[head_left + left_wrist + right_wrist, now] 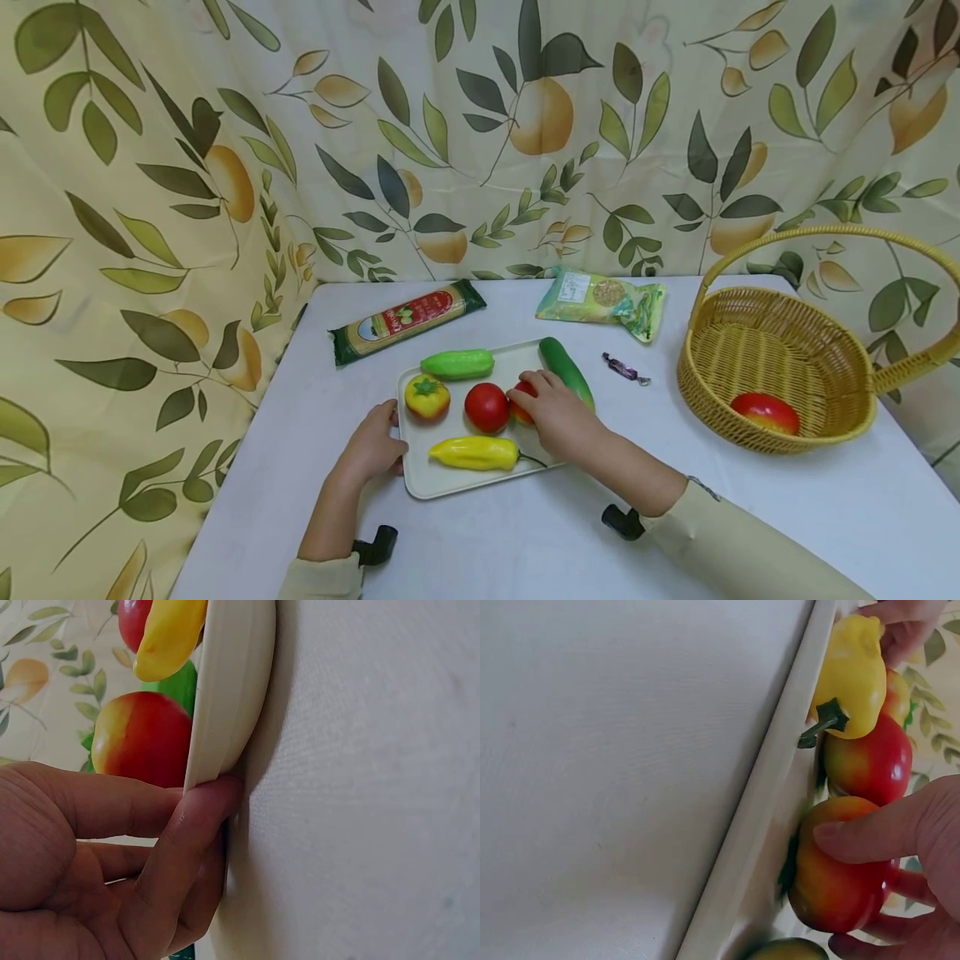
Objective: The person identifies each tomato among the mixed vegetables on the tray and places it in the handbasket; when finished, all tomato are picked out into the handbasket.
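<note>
A white tray (450, 483) lies on the table, and my left hand (372, 446) grips its left edge between thumb and fingers. Over the tray's right part, my right hand (566, 417) holds a red-and-yellow fruit (836, 877), thumb on one side and fingers on the other. Left of it sits a round red fruit (487, 408). A yellow pepper (474, 453) with a dark stem lies along the front. A yellow-and-red fruit with a green calyx (427, 398) is nearest my left hand. A light green vegetable (457, 364) and a dark green cucumber (564, 371) lie toward the back.
On the right stands a yellow wicker basket (705, 408) with a tall handle and a red fruit (765, 413) inside. Behind the tray lie a long green-and-gold packet (408, 321) and a pale green packet (600, 302). A purple wrapped candy (626, 367) lies between tray and basket.
</note>
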`<state>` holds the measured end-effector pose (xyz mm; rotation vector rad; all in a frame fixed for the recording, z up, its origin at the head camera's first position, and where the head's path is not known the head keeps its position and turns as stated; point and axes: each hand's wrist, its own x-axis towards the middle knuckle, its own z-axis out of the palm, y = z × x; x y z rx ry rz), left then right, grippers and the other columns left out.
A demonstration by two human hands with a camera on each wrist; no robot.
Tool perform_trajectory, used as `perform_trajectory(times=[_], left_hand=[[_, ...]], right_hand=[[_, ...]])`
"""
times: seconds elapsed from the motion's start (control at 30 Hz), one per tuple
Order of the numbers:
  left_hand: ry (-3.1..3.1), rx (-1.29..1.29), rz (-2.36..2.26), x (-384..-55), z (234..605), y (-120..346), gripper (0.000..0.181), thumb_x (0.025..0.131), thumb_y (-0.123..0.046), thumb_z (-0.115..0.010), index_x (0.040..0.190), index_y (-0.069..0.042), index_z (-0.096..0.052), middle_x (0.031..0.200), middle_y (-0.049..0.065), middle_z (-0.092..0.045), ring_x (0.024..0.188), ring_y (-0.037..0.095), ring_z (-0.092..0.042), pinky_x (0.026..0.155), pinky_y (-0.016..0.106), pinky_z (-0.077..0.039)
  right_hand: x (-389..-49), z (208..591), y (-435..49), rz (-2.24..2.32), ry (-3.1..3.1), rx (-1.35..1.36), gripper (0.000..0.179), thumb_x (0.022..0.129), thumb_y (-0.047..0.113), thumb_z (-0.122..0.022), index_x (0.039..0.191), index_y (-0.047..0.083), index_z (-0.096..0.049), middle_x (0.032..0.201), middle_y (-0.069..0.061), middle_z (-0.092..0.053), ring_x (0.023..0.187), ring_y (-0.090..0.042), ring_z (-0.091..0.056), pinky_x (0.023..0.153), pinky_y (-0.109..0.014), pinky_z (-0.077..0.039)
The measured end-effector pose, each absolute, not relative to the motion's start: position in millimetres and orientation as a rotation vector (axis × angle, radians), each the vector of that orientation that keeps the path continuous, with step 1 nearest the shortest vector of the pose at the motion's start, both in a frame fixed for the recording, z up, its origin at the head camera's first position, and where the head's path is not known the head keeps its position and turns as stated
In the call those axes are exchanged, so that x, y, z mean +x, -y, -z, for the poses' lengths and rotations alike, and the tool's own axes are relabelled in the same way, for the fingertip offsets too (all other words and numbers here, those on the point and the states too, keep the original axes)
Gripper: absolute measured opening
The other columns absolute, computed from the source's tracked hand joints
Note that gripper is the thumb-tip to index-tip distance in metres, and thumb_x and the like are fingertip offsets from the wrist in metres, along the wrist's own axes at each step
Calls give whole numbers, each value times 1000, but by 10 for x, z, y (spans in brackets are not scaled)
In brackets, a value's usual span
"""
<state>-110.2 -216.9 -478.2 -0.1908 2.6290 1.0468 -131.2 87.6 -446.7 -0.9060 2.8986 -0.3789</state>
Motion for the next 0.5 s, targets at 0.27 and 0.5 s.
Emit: perform_trajectory(times=[0.27,0.5], left_hand=[[-2631,-197,-1044,-1098,4783,2151,71,81,0,-71,145,8,-42,112,11,-52,105,30,-50,89,42,-46],[-2637,-184,-1047,-1105,4777,2159,71,80,0,-71,145,8,-41,110,11,-52,102,29,-50,82,38,-45]], right_hand=[[-1308,4409,-911,527,-2896,-875,57,82,-4,-77,135,12,-63,143,-18,-48,133,-38,-42,94,-47,-52],[-1355,4357,-979,700,-2903,-918,51,83,-2,-76,132,8,-64,138,-19,-50,127,-38,-47,96,-48,-51]])
